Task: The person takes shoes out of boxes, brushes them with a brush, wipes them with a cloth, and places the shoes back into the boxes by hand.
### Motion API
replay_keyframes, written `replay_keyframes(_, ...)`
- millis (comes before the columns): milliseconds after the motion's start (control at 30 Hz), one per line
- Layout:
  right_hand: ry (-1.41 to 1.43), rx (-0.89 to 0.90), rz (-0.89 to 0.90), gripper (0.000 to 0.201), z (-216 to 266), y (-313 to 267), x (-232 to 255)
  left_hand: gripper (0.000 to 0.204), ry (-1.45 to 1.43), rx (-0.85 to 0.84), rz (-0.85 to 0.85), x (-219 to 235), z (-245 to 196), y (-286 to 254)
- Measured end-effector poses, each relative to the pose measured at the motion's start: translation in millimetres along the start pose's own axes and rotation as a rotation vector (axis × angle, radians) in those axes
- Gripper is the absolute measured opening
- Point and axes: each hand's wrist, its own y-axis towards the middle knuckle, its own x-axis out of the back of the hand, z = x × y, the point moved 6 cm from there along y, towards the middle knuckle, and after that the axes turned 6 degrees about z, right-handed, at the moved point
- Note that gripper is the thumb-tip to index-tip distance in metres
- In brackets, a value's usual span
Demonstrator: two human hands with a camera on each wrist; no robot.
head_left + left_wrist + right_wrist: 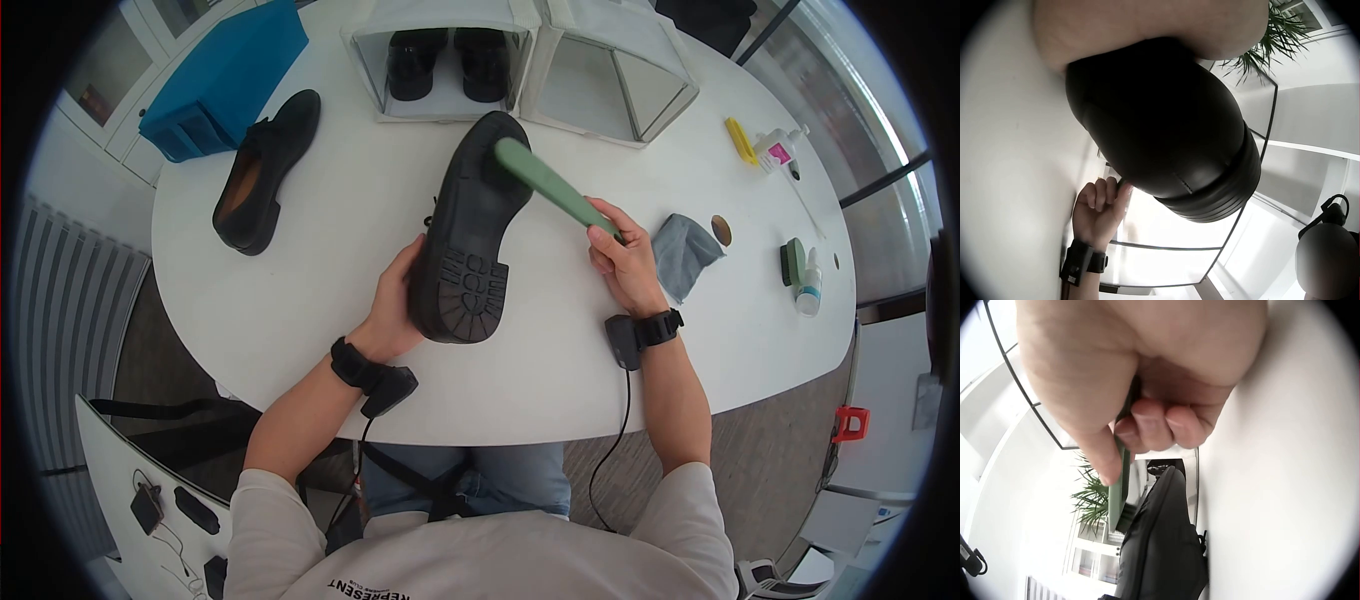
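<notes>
A black shoe (455, 235) is held on its side above the white table, its sole turned toward me and its toe pointing away. My left hand (392, 308) grips it near the heel, with most fingers hidden behind the upper. In the left wrist view the rounded black heel (1166, 137) fills the middle. My right hand (625, 258) holds a green brush (550, 185) by its handle, fingers curled round the end. The brush head overlaps the front part of the sole; its dark bristles (1125, 519) show against the sole edge in the right wrist view.
The other black shoe (265, 175) lies at left by a blue bag (225, 85). White boxes (610, 80) stand at the back, one with black shoes (480, 65). At right are a grey cloth (685, 255), a round brown disc (721, 230), bottles (810, 285) and a second green brush (793, 262).
</notes>
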Motion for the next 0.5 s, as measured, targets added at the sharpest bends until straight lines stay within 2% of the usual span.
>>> replay_keyframes(133,-0.042,0.000,0.014,0.039,2.9,-0.4,1.9,0.049,0.072,-0.006,0.025,-4.9,-1.7,0.1)
replay_keyframes(200,-0.108,-0.049,0.177,0.037,-0.3,-3.4,-6.6,0.049,0.096,-0.009,0.047,-6.7,0.1,0.3)
replay_keyframes(333,-0.023,-0.046,0.116,0.037,-2.3,-4.5,-12.1,0.048,0.089,-0.037,0.046,-4.4,-2.5,0.7)
replay_keyframes(400,-0.151,-0.081,0.167,0.036,-4.4,-4.8,-11.9,0.047,0.059,-0.048,0.043,-2.9,-4.0,0.4)
replay_keyframes(500,-0.178,-0.074,0.184,0.036,-9.0,-5.1,-14.8,0.046,-0.080,-0.049,0.059,-4.1,-7.0,-1.1)
